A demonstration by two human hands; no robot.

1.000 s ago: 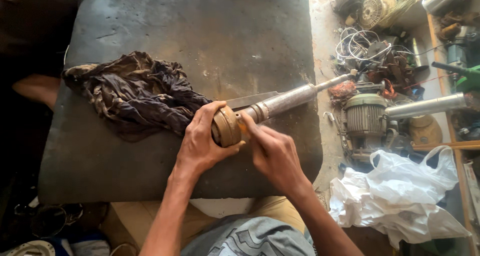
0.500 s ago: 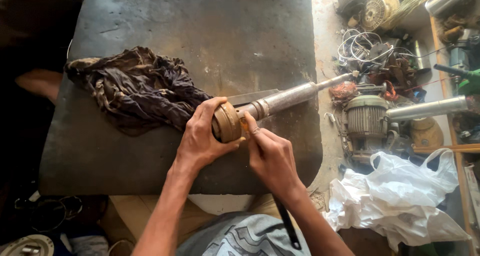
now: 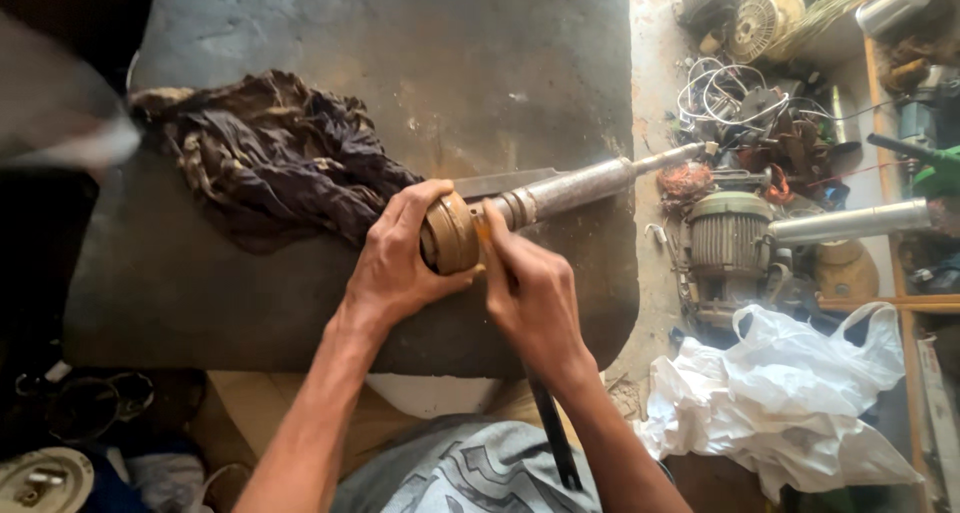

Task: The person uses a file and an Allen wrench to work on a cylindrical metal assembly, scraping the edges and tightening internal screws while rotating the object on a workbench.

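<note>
1. My left hand (image 3: 400, 263) is curled tight around a round, brass-coloured end cap (image 3: 450, 235) — dull, grimy, ridged at the rim.
2. The cap sits on the near end of a long grey metal shaft (image 3: 575, 188), a smooth cylinder that narrows to a thin rod at its far tip; it lies slanted across the bench (image 3: 330, 33), near the right edge.
3. My right hand (image 3: 535, 298) is closed just beside the cap, fingers pinched on something small and orange-tinted against its face; I cannot tell what it is.
4. A flat steel blade (image 3: 505, 182) lies under the shaft, touching it.
5. A crumpled dark rag (image 3: 270, 158) — frayed, oily-looking — lies on the bench's scuffed, stained top, touching my left fingers.
6. On the floor to the right: a finned electric motor (image 3: 728, 238) and a creased white plastic bag (image 3: 790, 393).
</note>
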